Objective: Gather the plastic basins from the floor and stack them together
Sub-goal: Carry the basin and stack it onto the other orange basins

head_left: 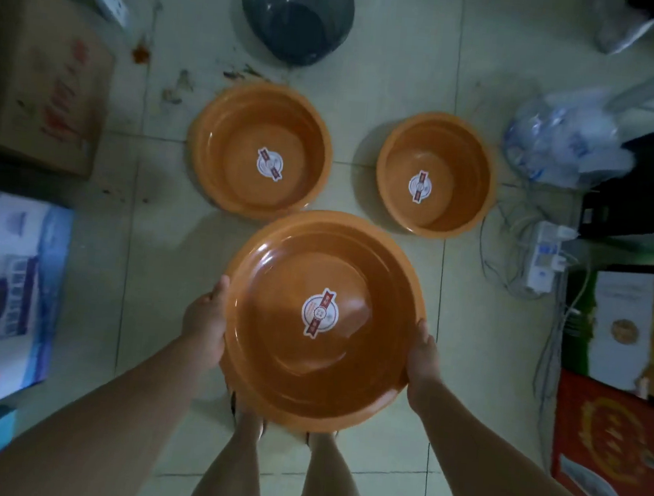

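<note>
A large orange basin [276,267] with a round sticker on its bottom is held above the floor in front of my legs. My left hand [206,322] grips its left rim and my right hand [422,361] grips its right rim. Two more orange basins stand upright on the tiled floor beyond it: a medium basin [228,140] at centre left and a smaller basin [463,168] to its right, each with a sticker inside. They stand apart from each other.
A dark grey bin [296,15] stands at the top centre. Cardboard boxes [36,72] and a white-blue box [1,290] line the left. Plastic bags [564,138], a power strip with cables [546,259] and red and black boxes [613,443] crowd the right.
</note>
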